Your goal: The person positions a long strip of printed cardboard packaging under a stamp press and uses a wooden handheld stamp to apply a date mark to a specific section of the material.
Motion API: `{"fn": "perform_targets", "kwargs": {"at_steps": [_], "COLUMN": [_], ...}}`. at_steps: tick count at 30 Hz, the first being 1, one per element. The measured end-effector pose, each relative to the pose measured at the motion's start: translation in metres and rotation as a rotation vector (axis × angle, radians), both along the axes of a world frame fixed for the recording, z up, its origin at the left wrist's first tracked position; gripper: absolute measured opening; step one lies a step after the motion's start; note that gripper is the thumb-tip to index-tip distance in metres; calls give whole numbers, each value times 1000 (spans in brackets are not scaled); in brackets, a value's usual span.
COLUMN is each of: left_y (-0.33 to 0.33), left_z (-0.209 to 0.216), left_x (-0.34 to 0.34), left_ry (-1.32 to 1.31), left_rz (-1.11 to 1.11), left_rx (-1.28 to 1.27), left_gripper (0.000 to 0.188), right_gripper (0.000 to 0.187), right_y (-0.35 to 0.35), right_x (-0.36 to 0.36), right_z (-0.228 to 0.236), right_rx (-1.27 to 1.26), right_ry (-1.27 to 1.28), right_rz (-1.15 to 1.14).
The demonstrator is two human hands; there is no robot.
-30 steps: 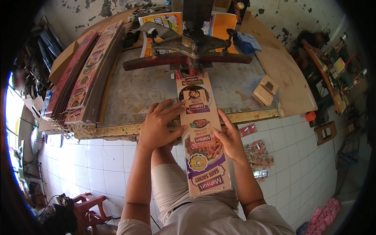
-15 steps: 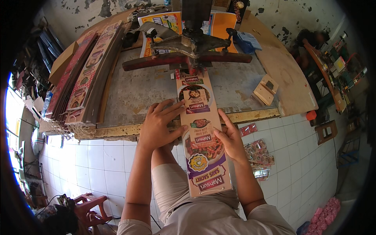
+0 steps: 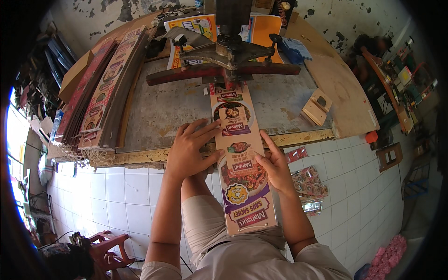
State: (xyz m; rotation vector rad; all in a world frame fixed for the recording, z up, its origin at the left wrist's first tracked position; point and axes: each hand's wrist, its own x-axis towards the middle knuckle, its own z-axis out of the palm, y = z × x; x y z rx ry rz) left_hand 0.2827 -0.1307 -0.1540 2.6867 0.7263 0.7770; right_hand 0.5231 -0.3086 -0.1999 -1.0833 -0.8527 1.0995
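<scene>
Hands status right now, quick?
Left hand: open, fingers spread, fingertips and thumb at the left edge of the printed cardboard strip.
Right hand: holding the strip's right edge, thumb on top.

The left hand (image 3: 191,143) lies palm down along the left edge of the card (image 3: 243,179), index fingertip and thumb touching it. The right hand (image 3: 276,165) grips the opposite edge, thumb on top. Bare forearms (image 3: 164,214) flank the card.

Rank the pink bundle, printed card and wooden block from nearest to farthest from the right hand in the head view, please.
1. Printed card, touching the right hand.
2. Wooden block, ahead-right on the table.
3. Pink bundle, lower right, on the floor.
</scene>
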Motion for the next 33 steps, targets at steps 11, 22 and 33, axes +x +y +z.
{"fn": "perform_targets", "kwargs": {"at_steps": [11, 22, 33], "left_y": [0, 0, 1], "left_z": [-1, -1, 0], "left_x": [0, 0, 0], "left_ry": [2, 5, -4], "left_rz": [1, 5, -2], "left_rx": [-2, 7, 10], "left_gripper": [59, 60, 59], "right_gripper": [78, 78, 79], "right_y": [1, 1, 2], "right_x": [-2, -1, -1], "right_z": [0, -2, 0], "right_rx": [6, 8, 9], "right_ry": [43, 44, 54], "right_rz": [-8, -1, 1]}}
